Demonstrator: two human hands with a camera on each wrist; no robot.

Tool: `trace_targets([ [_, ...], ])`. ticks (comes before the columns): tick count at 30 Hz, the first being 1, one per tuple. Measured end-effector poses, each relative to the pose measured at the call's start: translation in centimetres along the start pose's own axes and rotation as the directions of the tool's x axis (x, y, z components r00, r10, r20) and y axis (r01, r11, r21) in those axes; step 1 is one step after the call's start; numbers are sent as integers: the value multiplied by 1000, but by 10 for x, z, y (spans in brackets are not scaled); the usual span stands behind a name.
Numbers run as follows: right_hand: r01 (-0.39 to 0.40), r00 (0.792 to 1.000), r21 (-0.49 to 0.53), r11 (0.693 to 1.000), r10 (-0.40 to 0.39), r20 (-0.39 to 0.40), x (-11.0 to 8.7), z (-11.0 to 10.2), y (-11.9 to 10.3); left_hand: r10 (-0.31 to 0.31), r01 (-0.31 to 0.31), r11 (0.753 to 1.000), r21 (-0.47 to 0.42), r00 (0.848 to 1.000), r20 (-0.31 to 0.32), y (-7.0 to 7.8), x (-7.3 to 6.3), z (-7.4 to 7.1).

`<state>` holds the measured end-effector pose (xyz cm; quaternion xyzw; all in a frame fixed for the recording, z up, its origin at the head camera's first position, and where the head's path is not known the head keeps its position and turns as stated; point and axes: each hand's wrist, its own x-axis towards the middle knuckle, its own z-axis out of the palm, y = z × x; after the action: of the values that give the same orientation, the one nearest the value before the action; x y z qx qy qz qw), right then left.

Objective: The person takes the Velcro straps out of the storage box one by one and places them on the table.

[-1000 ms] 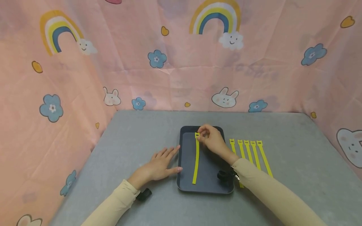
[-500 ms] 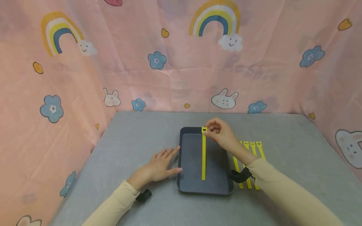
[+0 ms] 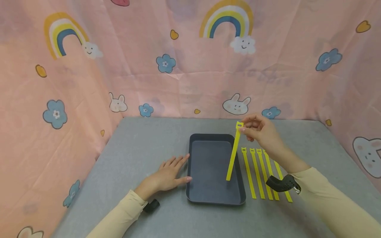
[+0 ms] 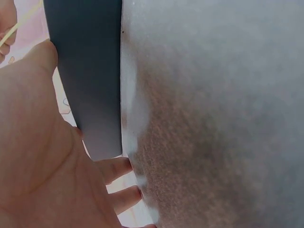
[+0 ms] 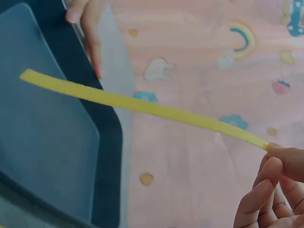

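My right hand [image 3: 263,135] pinches a yellow hook-and-loop cable tie [image 3: 233,152] by its slotted head, between thumb and fingers. The tie hangs down over the right side of a dark grey tray [image 3: 205,172]; the right wrist view shows its full strap [image 5: 156,109], slightly bowed. With fingers spread, my left hand [image 3: 168,175] rests at the tray's left edge, its thumb and index fingertip touching the rim. In the left wrist view, the palm [image 4: 42,137] is beside the tray's outer wall [image 4: 88,71].
Several more yellow cable ties [image 3: 257,172] lie in a row on the grey table [image 3: 148,138], right of the tray. The right forearm and a black wrist-camera mount [image 3: 281,183] partly cover them. A pink patterned cloth [image 3: 190,82] hangs behind and at both sides.
My right hand has lifted the cable tie from low over the tray's middle and carried it up and to the right. The left hand and the tray have stayed in place.
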<state>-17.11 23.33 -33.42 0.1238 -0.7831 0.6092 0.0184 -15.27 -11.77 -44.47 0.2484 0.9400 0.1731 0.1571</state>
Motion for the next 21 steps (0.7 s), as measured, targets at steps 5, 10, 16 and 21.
trace_targets([
  [5, 23, 1000, 60, 998, -23, 0, -10, -28, -3, -1, 1, 1000, -1, 1000, -1, 0, 0, -1],
  [10, -15, 999, 32, 999, 16, -29, -24, -54, -1, -5, 5, 1000, -3, 1000, 4, 1, -1, -1],
  [16, -62, 996, -96, 993, 56, -63, -38, -84, 8, 1, -1, 1000, -12, 1000, -5, 1, -1, -1],
  [21, -78, 997, -190, 979, 72, -38, -50, -113, 21, 4, -4, 1000, -15, 1000, -5, 1, -1, 0],
])
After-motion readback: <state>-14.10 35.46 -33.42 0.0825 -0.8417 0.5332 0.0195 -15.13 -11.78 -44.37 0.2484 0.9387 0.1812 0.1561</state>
